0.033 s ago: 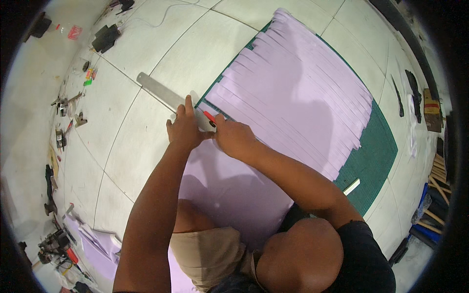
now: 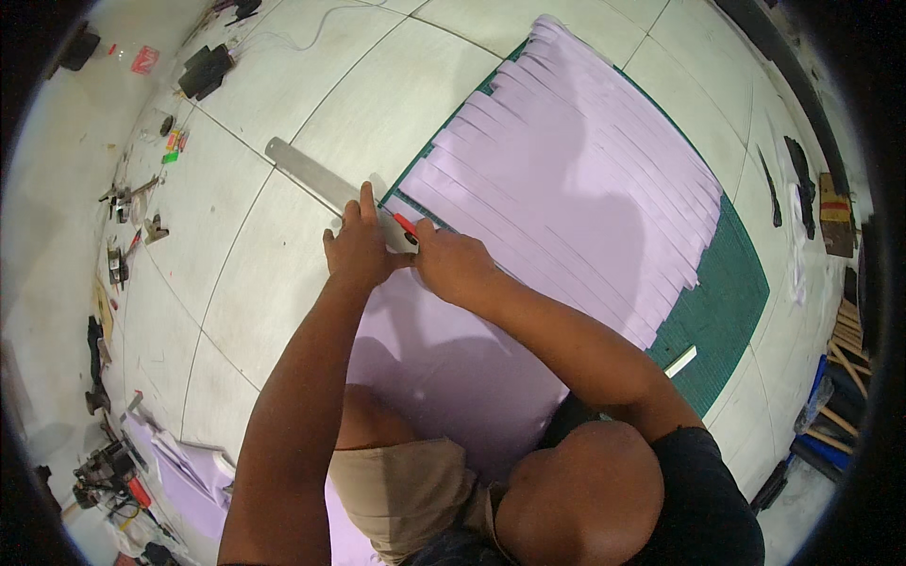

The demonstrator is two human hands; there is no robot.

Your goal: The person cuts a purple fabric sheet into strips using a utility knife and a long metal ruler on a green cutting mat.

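Observation:
My left hand [image 2: 357, 243] presses flat on a long metal ruler [image 2: 311, 174], its fingers spread. Just right of it, my right hand [image 2: 457, 267] is closed around a red-handled utility knife [image 2: 405, 224]; its blade is too small to make out. The knife lies by the ruler, at the left edge of a green cutting mat [image 2: 722, 292]. Lilac sheet material [image 2: 595, 170] cut into many narrow strips covers most of the mat. An uncut lilac stretch [image 2: 425, 344] lies nearer me, under my forearms and by my knee.
A pale flat bar end [image 2: 679, 361] shows beside my right elbow. Lilac scraps [image 2: 184, 476] and a dark machine-like tool [image 2: 106, 472] lie at lower left. Small tools line the left wall, with a black box [image 2: 205, 73] farther up. Wooden handles [image 2: 845, 358] stand at the right.

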